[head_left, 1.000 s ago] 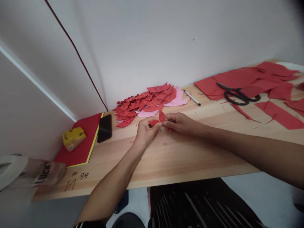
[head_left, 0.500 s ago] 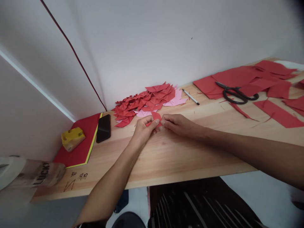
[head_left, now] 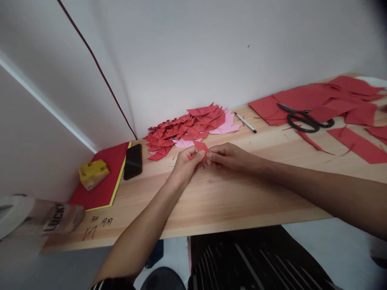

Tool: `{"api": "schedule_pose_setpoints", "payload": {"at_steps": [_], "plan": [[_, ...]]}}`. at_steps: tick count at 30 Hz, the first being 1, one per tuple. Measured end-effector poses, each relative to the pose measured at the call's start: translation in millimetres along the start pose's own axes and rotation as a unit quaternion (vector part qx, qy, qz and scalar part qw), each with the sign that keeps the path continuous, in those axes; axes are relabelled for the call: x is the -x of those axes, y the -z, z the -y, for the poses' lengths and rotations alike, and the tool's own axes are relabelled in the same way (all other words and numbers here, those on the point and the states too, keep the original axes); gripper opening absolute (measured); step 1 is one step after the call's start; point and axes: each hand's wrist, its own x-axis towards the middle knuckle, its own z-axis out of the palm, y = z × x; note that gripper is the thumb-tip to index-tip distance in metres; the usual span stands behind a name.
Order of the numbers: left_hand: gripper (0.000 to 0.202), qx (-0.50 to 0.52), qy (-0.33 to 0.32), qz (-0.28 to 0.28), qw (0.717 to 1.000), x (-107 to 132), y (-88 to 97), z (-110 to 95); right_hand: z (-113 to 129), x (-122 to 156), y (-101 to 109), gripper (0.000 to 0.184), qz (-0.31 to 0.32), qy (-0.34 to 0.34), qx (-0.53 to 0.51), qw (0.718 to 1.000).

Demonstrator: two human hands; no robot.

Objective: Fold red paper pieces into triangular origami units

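Observation:
My left hand (head_left: pixel 185 163) and my right hand (head_left: pixel 227 155) meet over the wooden table (head_left: pixel 229 193), both pinching one small folded red paper piece (head_left: pixel 200 147) between fingertips and thumbs. The piece sticks up a little between the hands. Just behind it lies a pile of folded red paper pieces (head_left: pixel 187 129) with some pink sheets (head_left: pixel 226 125) under it.
A black phone (head_left: pixel 133 161) lies by a red notebook (head_left: pixel 104 181) with a yellow packet (head_left: pixel 93 173) on it at left. A pen (head_left: pixel 245 123), black scissors (head_left: pixel 305 119) and red paper sheets (head_left: pixel 326 102) lie at right. The wall stands close behind.
The hands have stayed in place while the fingers worked the red piece; its upright flap has been folded lower and it sits tighter between the fingertips.

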Motion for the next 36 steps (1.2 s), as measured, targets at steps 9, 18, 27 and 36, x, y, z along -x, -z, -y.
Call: {"api": "schedule_pose_setpoints", "payload": {"at_steps": [9,18,27,36], "plan": [[0.032,-0.139,-0.053,-0.039,0.988,0,1.6,0,4,-1,-1,0.022,-0.015,-0.008,0.041,0.999],[0.031,-0.427,-0.202,-0.089,0.877,7,-5.8,-4,2,2,-6,0.019,-0.079,-0.027,0.114,0.990],[0.028,-0.286,-0.150,-0.037,0.946,3,-2.9,-7,3,0,-1,0.031,-0.042,0.018,0.056,0.997],[0.031,-0.012,-0.036,0.036,0.999,1,-1.1,2,0,1,3,0.039,0.019,0.051,0.005,0.998]]}}
